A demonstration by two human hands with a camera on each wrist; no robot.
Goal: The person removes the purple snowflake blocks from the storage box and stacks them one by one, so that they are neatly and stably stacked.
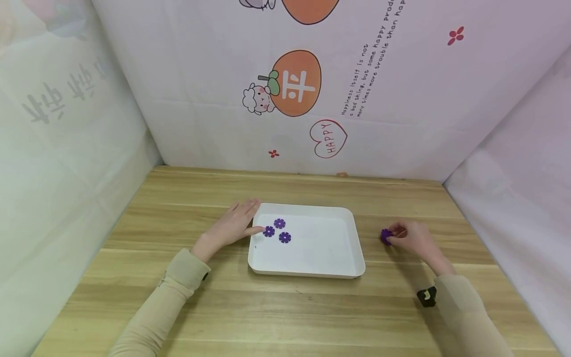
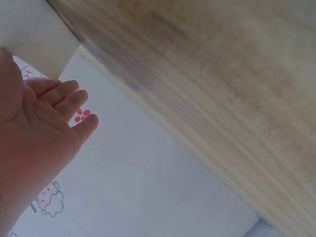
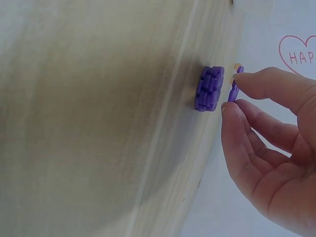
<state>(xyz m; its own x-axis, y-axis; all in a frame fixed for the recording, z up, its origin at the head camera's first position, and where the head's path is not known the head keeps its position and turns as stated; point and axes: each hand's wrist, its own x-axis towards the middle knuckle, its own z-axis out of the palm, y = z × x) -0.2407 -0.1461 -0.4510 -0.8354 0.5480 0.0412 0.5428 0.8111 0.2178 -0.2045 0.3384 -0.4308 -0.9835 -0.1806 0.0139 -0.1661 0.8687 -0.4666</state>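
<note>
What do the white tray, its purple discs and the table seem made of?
White tray: probably plastic, smooth, with even colour and rounded corners. Purple discs: likely moulded plastic, uniformly coloured, regularly notched; finish too small to judge. Table: smooth wood or laminate, by its streaky grain; I cannot tell which.

Head view: bright, diffuse lt., prob. from above; soft shadow on worktop [image 1: 312, 317] by R sleeve [image 1: 464, 302]; L wall [image 1: 53, 144] hazy, washed out. L wrist view: dimmer, greyish; worktop grain blurred. R wrist view: dim; soft-edged shadow beside purple stack [image 3: 209, 90]; near wood smeared, out of focus.
</note>
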